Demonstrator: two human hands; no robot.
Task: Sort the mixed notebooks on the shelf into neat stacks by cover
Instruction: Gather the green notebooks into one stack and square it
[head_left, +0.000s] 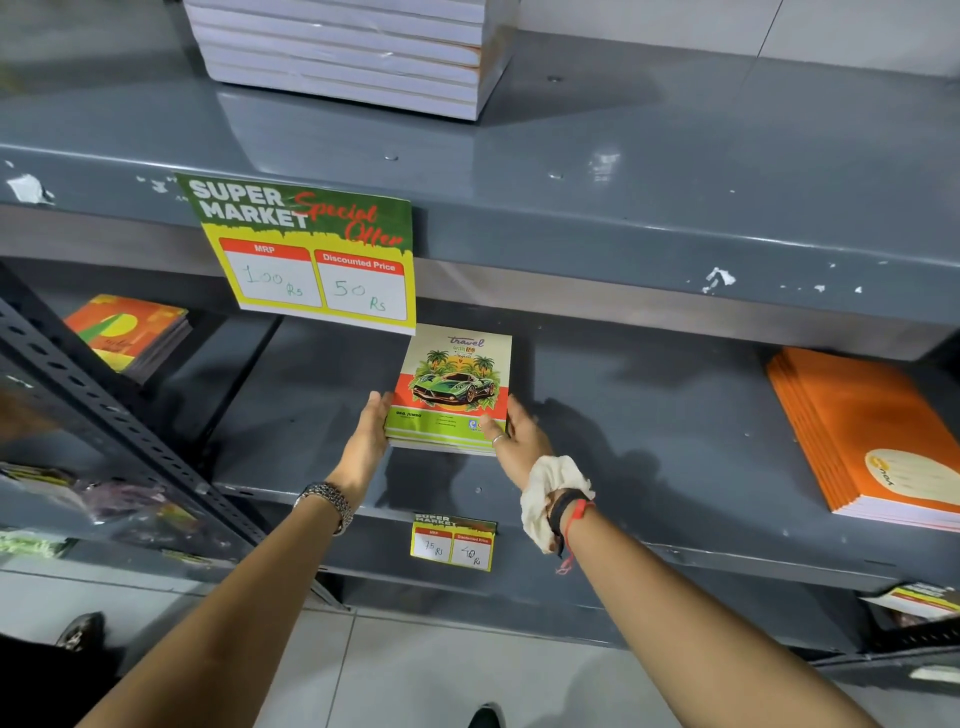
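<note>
A small stack of notebooks with a green car and palm trees on the cover (454, 387) lies in the middle of the grey metal shelf (649, 431). My left hand (371, 428) presses flat against the stack's left side. My right hand (517, 434) grips its right front corner, thumb on top of the cover. Far right on the same shelf sits a stack of orange notebooks (872, 441). An orange, yellow and green covered stack (130, 332) lies at the back left.
A yellow and green price sign (311, 254) hangs from the upper shelf's edge, just above the car stack. A smaller price tag (452, 543) is on the lower edge. A tall white-paged stack (353, 52) rests on the upper shelf. A perforated steel upright (119, 415) slants at left.
</note>
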